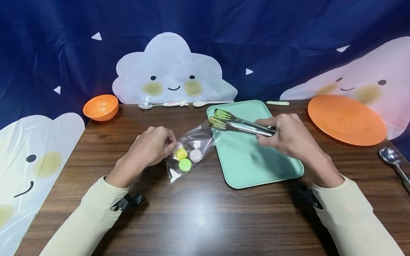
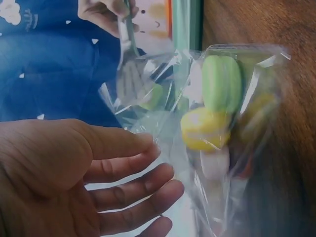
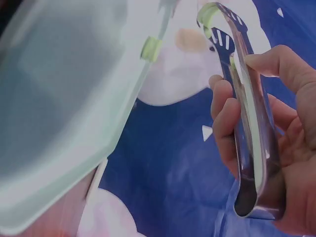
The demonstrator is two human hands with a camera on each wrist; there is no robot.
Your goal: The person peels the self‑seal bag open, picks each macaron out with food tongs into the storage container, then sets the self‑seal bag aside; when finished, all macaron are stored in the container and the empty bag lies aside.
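A clear plastic bag [image 1: 189, 149] [image 2: 222, 123] lies on the wooden table and holds a yellow [image 1: 180, 154] [image 2: 205, 129], a green [image 1: 185, 165] [image 2: 222, 84] and a white round piece [image 1: 196, 155]. My left hand [image 1: 171, 146] [image 2: 148, 148] pinches the bag's left edge. My right hand [image 1: 275, 133] [image 3: 237, 74] grips metal tongs [image 1: 243, 126] [image 3: 252, 138] over a mint-green tray [image 1: 256, 167] [image 3: 59, 98]. Their green tips [image 1: 219, 119] sit at the bag's open end, a little apart.
An orange bowl [image 1: 100, 106] stands at the back left, an orange plate [image 1: 346, 119] at the back right. Two spoons [image 1: 163, 104] [image 1: 211, 103] lie along the back edge, a metal spoon [image 1: 392, 158] at the far right. A cloud-printed cloth hangs behind.
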